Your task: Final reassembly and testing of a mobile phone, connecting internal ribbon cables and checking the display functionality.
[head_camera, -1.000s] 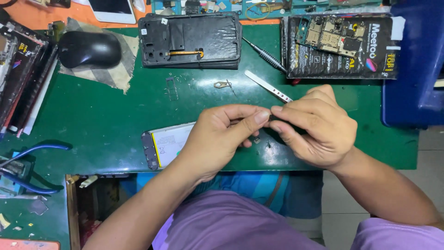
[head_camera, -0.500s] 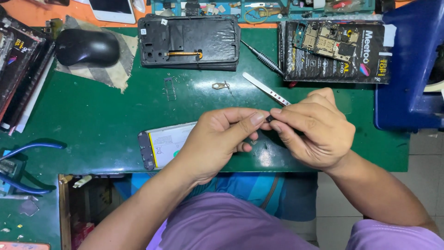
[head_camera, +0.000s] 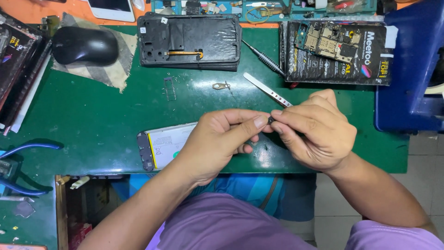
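Phone repair workbench: green mat (head_camera: 92, 115), opened phones (head_camera: 189, 40), screwdriver (head_camera: 263, 59).

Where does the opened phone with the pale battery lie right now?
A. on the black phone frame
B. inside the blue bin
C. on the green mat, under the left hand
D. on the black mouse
C: the opened phone with the pale battery lies flat on the green mat, partly covered by the left hand.

The left hand (head_camera: 221, 139) is covering the right part of the opened phone (head_camera: 163, 145) at lower centre. A tiny dark part (head_camera: 270, 120) between the fingertips of the left and the right hand (head_camera: 314, 129) is showing too small to identify. The tweezers (head_camera: 266, 89) are disappearing behind the right hand. The blue pliers (head_camera: 25, 166) are running off the left edge.
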